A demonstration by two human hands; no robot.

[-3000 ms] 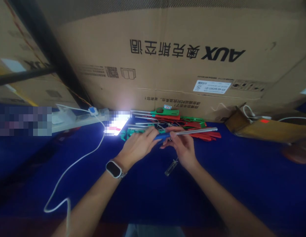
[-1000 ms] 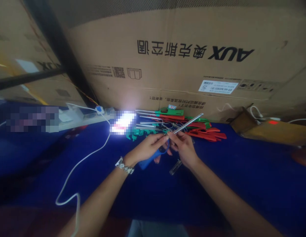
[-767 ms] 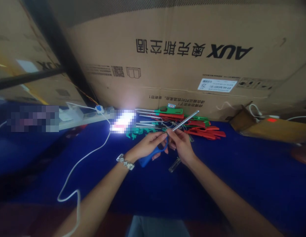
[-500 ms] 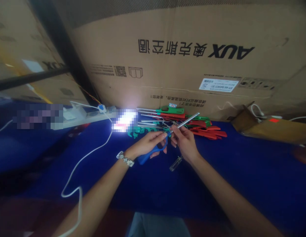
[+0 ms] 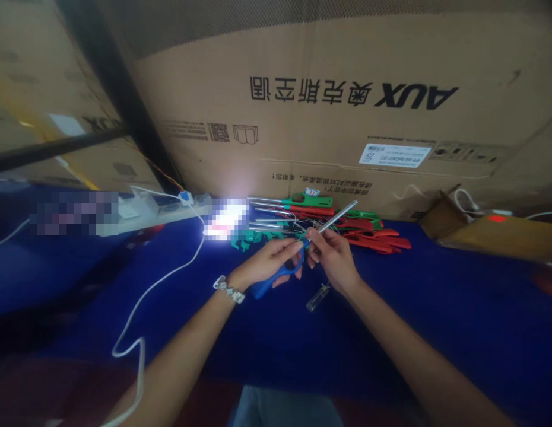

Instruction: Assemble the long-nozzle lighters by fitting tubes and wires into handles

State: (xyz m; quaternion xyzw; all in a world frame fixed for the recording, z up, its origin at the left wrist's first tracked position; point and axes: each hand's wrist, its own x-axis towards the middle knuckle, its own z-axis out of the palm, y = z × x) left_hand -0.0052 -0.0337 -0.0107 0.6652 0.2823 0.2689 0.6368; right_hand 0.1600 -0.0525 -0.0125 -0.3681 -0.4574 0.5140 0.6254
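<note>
A blue long-nosed lighter (image 5: 267, 286) is held in my left hand (image 5: 276, 256), which is closed around its handle near the trigger loop. My right hand (image 5: 332, 255) pinches the lighter's metal tube (image 5: 342, 213) close to where it meets the handle, and the tube points up and to the right. Below my right hand lies a small clear plastic part (image 5: 318, 298) on the blue cloth. Just behind both hands are piled red lighters (image 5: 378, 240), a green lighter (image 5: 309, 200) with a label, and teal small parts (image 5: 253, 239).
A large cardboard box (image 5: 324, 124) stands behind the blue tabletop (image 5: 369, 344). On the left are a bright blurred light (image 5: 227, 218), a power strip (image 5: 169, 207) and a white cable (image 5: 155, 284) running over my left forearm. A small open carton (image 5: 503, 234) sits at right.
My hands keep nearly the same hold on the blue lighter and its tube. The view has shifted very slightly.
</note>
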